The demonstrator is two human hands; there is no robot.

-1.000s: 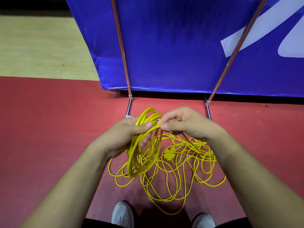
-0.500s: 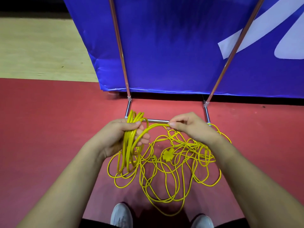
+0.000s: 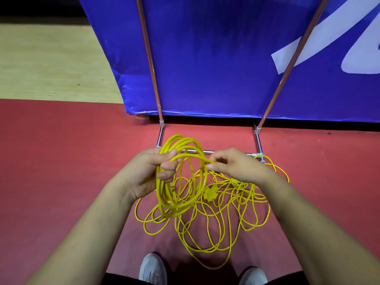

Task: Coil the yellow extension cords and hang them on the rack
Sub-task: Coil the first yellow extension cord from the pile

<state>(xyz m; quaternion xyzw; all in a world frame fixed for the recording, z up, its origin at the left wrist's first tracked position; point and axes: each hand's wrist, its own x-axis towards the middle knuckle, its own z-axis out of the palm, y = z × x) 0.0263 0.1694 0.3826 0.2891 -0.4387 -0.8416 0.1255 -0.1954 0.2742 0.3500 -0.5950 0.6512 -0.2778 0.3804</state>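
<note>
The person stands over a tangle of yellow extension cord (image 3: 207,239) spread on the red floor (image 3: 61,161), between their grey shoes (image 3: 151,268) and the low bar of the metal rack (image 3: 207,152).

The left hand (image 3: 152,173) is closed around a coil (image 3: 164,202) of several gathered loops. The fingers curl round the bunch and the thumb presses across its top. The coil stands up above the fist and hangs down below it, its lower end just over the loose cord on the floor.

The right hand (image 3: 236,165) pinches a single strand between thumb and fingertips, just beside the coil. That strand runs straight across to the left hand's grip. Both hands sit close together, in front of the rack's bottom bar.

A yellow star-shaped fitting (image 3: 209,195) lies among the loose loops, below the right hand. One loop reaches out by the rack's right base corner; whether it touches the metal I cannot tell.

The rack's two thin uprights rise against a blue banner (image 3: 216,58) with white shapes. A pale wooden floor (image 3: 51,62) shows to the left of it.
</note>
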